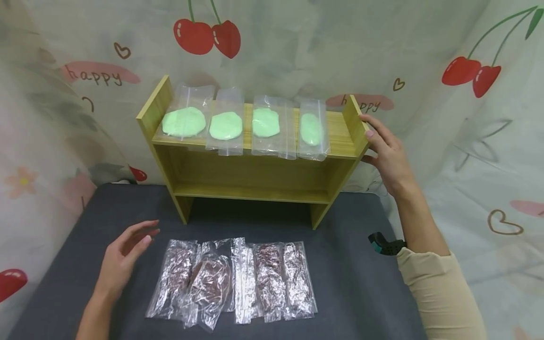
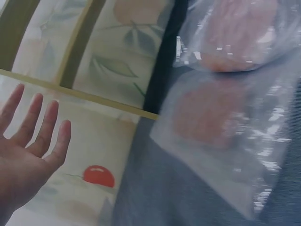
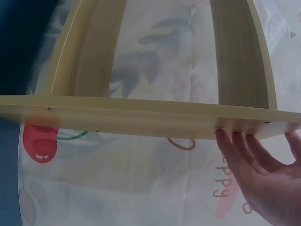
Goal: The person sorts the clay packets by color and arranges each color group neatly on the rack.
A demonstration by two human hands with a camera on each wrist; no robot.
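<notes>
At right, the right hand [image 1: 390,158], fingers outstretched, touches the shelf [image 1: 340,138]; bumping could spill green packets [image 1: 310,130]. Left hand [image 1: 121,257] hovers, loose.

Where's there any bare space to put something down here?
The table is bare between the reddish-filled bags and the right sleeve; the lower shelf is bare between the rack's side panels. It's crowded on the top shelf, where four green-filled bags sit side by side, and mid-table, where the reddish-filled bags lie close together.
</notes>
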